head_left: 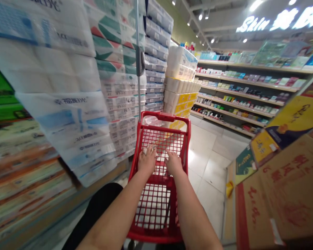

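Observation:
A red plastic shopping basket (188,139) with grid walls stands in front of me. Both hands are over its mesh. My left hand (147,161) is on the left side, fingers bent around a small whitish thing (145,150) too blurred to name. Slightly apart from it, my right hand (174,162) reaches over the right side with fingers loosely stretched and nothing visible in them. Whether either hand touches the mesh cannot be made out. Near the basket's far end lies some clear plastic (153,121), partly seen through the frame.
Tall stacks of wrapped tissue packs (67,100) line the left, beside a thin metal pole (139,86). More paper rolls (181,83) are piled ahead. Shelves (240,90) of small cosmetics run along the back right. Cardboard boxes (289,187) stand close on the right, with tiled floor (206,156) between.

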`<state>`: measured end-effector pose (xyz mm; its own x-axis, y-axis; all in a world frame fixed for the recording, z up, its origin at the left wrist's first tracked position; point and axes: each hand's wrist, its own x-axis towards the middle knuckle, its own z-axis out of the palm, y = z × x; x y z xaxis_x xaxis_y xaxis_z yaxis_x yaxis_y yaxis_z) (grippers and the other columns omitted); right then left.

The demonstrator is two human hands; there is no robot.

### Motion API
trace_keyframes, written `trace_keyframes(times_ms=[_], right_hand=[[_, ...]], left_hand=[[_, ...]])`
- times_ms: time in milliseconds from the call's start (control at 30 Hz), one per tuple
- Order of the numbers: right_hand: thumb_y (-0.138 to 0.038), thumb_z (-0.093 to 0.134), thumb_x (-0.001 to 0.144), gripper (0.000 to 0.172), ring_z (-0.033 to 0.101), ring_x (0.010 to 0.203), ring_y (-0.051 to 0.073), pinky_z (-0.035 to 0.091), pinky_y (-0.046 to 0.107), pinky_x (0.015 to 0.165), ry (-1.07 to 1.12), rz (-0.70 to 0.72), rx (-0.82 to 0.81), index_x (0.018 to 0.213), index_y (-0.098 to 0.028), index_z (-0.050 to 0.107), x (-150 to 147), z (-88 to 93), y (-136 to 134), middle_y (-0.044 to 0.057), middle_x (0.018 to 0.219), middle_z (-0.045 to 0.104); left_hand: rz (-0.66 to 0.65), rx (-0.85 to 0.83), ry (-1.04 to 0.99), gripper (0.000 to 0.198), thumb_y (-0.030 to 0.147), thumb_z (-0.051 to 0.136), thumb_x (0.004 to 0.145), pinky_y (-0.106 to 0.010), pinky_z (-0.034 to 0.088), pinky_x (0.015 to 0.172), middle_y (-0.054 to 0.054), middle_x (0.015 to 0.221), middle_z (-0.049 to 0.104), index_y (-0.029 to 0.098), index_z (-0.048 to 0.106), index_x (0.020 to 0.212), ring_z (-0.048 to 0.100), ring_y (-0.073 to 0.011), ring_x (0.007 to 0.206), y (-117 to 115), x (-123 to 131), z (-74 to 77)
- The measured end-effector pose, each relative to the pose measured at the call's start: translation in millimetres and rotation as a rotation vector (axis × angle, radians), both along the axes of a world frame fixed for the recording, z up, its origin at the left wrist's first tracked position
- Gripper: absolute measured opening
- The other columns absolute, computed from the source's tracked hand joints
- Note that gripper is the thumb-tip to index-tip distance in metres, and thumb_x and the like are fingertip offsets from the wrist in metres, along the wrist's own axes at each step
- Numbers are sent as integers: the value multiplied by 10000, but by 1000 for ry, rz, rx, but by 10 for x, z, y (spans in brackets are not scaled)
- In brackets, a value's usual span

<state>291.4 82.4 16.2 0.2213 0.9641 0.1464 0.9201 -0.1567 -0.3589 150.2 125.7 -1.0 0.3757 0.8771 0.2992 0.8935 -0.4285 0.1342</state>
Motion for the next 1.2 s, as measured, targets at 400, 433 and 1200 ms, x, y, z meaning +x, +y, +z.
trace_keyframes(times_ms=[400, 433, 1200], right_hand=[[-261, 476, 913, 500, 416, 1290, 229, 337, 386, 994, 24, 1, 12, 1411, -253, 433, 25, -29, 29, 85, 1371, 538], [-263, 478, 913, 501, 418, 1289, 231, 341, 387, 989, 23, 1, 7, 1412, -255, 432, 25, -27, 29, 85, 1373, 537], [-257, 496, 906, 499, 431, 1288, 237, 349, 397, 995, 24, 7, -4, 1403, -252, 444, 18, -15, 43, 84, 1379, 535]], left_hand=[[145, 13, 6, 565, 263, 409, 926, -483, 363, 1090, -167, 1571, 247, 102, 349, 1464, 314, -360, 1396, 23, 35, 13], [101, 10, 13, 558, 256, 409, 925, -478, 365, 1091, -161, 1574, 242, 105, 359, 1460, 293, -357, 1407, 17, 37, 12], [-25, 28, 9, 549, 230, 400, 920, -443, 359, 1111, -142, 1592, 198, 101, 363, 1452, 318, -321, 1405, 10, 62, -42]])
